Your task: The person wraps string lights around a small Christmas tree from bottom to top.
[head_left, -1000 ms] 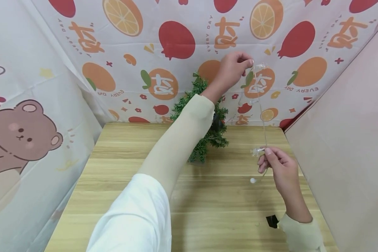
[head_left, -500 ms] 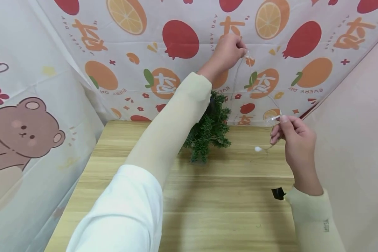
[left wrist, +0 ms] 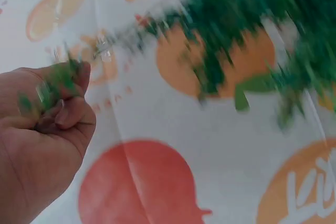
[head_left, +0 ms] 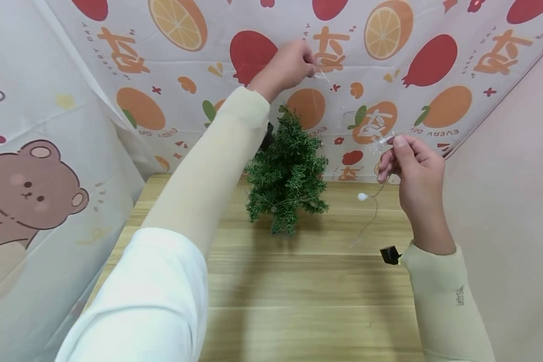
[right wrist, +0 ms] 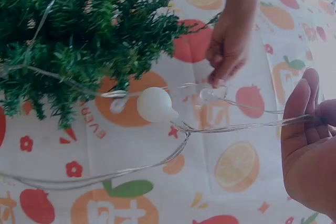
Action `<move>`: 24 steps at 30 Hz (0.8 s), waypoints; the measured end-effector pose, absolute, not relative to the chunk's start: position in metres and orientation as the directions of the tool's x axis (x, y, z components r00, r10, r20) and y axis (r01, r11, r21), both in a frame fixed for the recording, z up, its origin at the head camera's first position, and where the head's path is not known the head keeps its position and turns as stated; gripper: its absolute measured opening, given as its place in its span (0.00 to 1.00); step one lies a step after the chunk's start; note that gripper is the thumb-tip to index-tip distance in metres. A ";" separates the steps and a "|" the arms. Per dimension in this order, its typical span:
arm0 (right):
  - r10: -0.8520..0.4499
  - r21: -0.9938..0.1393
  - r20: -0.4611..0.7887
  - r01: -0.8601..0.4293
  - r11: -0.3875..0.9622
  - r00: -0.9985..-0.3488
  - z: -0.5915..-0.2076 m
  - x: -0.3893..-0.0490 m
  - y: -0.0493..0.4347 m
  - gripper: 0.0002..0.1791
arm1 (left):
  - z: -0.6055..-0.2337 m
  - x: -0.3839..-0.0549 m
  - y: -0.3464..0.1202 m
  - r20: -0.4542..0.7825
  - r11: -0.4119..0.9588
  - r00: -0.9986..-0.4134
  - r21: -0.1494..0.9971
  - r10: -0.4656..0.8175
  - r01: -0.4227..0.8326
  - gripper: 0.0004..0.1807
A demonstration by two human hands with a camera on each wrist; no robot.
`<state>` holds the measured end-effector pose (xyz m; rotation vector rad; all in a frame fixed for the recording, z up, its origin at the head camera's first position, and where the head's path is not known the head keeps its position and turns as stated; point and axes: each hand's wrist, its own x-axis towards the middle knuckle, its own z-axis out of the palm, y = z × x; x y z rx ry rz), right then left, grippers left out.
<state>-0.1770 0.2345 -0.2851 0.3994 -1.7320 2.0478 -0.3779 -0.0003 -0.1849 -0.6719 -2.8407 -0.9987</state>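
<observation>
String lights [right wrist: 236, 127] hang in the air to the right of the small green tree [head_left: 291, 173], in front of the printed cloth [head_left: 185, 113]. You see thin, clear wire, doubled and loosely twisted in places, with a smooth, round white bulb [right wrist: 154, 106] and a smaller clear bulb [right wrist: 211, 94] near the fingertips of your left hand [head_left: 287, 68]. That hand, up by the cloth, pinches the wire; your right hand [head_left: 418, 163], lower, holds the strand between thumb and fingers, its tail dangling below. In the right wrist view, more wire lies across the tree's foliage. The tree stands upright on your wood-grain worktop [head_left: 326, 317]. Your left sleeve [head_left: 185, 181] crosses in front of the worktop and cloth, while blurred branches fill the upper right of your left wrist view.
</observation>
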 end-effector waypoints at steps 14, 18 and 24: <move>0.002 -0.848 0.517 -0.513 -0.129 -0.856 -0.238 -0.183 0.185 0.11 | -0.223 -0.392 -0.041 0.098 0.399 -0.956 0.893 0.278 0.208 0.13; -0.032 -0.850 0.517 -0.509 -0.137 -0.855 -0.221 -0.185 0.164 0.11 | -0.228 -0.393 -0.050 0.108 0.288 -0.960 0.940 0.257 0.183 0.13; -0.147 -0.873 0.487 -0.475 -0.112 -0.861 -0.212 -0.183 0.126 0.11 | -0.238 -0.397 -0.060 0.071 0.237 -0.974 0.964 0.214 0.122 0.12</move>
